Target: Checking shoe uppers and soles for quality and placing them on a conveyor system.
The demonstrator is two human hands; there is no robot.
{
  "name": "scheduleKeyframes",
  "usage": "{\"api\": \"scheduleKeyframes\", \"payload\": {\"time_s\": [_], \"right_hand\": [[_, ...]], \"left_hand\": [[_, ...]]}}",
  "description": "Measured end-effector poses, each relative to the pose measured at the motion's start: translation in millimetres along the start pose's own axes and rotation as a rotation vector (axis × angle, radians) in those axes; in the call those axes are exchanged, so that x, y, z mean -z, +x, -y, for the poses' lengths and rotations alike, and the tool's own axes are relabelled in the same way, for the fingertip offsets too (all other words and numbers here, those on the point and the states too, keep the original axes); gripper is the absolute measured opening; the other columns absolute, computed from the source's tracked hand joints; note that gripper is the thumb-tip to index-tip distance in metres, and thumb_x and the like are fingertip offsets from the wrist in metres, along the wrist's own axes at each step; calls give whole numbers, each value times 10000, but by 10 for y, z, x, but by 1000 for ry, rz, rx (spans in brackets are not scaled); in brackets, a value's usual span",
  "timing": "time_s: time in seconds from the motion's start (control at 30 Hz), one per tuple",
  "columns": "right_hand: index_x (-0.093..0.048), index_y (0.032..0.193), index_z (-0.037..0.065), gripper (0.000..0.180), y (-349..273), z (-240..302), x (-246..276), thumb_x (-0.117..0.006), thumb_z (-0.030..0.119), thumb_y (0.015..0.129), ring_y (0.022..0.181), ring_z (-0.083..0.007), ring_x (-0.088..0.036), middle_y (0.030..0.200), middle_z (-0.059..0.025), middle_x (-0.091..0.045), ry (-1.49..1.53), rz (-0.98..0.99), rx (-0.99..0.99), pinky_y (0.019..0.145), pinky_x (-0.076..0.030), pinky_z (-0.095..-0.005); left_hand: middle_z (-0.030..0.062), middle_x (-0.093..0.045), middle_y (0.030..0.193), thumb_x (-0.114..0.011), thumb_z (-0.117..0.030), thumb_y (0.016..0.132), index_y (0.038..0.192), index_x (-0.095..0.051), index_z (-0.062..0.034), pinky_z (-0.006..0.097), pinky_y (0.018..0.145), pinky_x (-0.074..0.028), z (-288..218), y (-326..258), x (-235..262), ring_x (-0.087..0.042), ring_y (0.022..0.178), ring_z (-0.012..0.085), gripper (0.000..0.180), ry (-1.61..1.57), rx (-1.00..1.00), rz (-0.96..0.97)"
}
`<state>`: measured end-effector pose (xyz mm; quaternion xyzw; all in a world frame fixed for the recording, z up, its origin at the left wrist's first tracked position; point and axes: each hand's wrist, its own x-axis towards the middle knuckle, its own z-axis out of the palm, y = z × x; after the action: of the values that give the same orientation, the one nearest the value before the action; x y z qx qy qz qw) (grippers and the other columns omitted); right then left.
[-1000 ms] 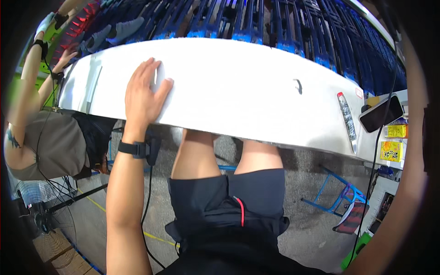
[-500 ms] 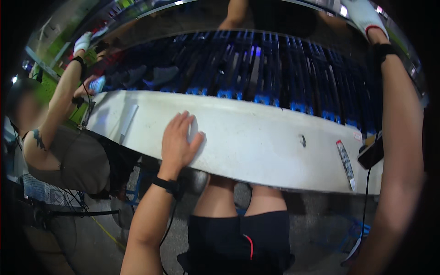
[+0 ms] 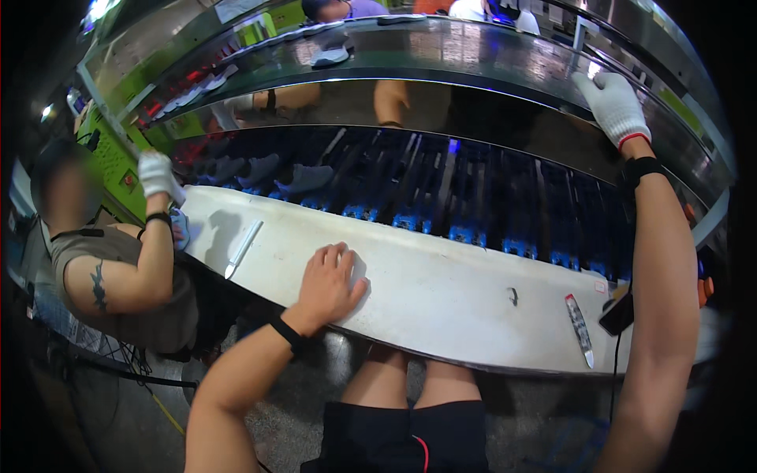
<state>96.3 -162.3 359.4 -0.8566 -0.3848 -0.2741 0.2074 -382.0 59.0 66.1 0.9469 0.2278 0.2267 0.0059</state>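
Observation:
My left hand [image 3: 332, 284] is bare and rests palm down on the white worktop [image 3: 441, 288], its fingers stretched out and nothing in it. At the far right, my right hand [image 3: 617, 109] wears a white knit glove with a red cuff. It reaches up to the near edge of the raised conveyor [image 3: 473, 57], fingers apart, with no object visible in it. A pen-shaped cutter [image 3: 579, 329] with a red end lies on the worktop below my right forearm. A small dark ring-like piece [image 3: 512, 297] lies to the cutter's left.
A co-worker [image 3: 126, 276] stands at the left, a gloved hand raised. Nearby lies a white-handled tool [image 3: 244, 249]. Dark shoes [image 3: 306, 180] sit on the blue-ended rack [image 3: 441, 189] beyond the worktop. A light-soled shoe [image 3: 330, 57] is on the conveyor. A black device [image 3: 617, 313] has a hanging cable.
The view has tilted upward, bringing the raised conveyor into sight. My left hand stays flat on the worktop, and my right arm stays extended. The co-worker's raised gloved hand has come lower.

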Motion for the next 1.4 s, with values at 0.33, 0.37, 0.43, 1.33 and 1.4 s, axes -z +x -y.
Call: {"api": "scheduleKeyframes", "payload": {"time_s": [0.33,0.37,0.43,1.33,1.4], "right_hand": [[-763,813,35,607,-191,92,195,-644,596,1012,879,-474,-734,853,-265,-733,-91,58,69,807,-564,-560],[-762,807,44,594,-215,104,197,-642,587,1018,876,-475,-735,852,-257,-738,-103,42,72,805,-568,-565],[-764,802,69,567,-210,219,226,-622,569,1029,855,-467,-746,842,-233,-752,-119,-2,94,789,-584,-569],[-787,958,69,492,-49,524,244,-615,524,1035,966,-434,-758,976,-213,-786,-169,110,128,893,-601,-547],[-776,1042,61,440,-89,492,309,-662,484,1015,1040,-411,-747,1055,-194,-786,-249,180,243,940,-593,-532]], "left_hand": [[210,-762,1278,-809,-258,877,1272,-731,-84,521,1036,-595,1063,1808,140,-728,1217,413,439,56,35,424],[220,-744,1318,-819,-245,878,1298,-707,-58,528,1047,-592,1275,1849,34,-718,1232,416,473,71,40,344],[222,-726,1363,-869,-273,830,1369,-693,-58,519,1055,-594,1745,1968,-214,-713,1249,405,606,131,153,357],[107,-664,1165,-724,-171,869,1141,-778,-164,467,898,-548,251,1279,802,-654,1116,330,277,-51,-691,238],[98,-656,1106,-656,-174,936,1194,-771,-168,459,941,-553,-3,882,778,-668,1082,315,282,-101,-792,261]]}}
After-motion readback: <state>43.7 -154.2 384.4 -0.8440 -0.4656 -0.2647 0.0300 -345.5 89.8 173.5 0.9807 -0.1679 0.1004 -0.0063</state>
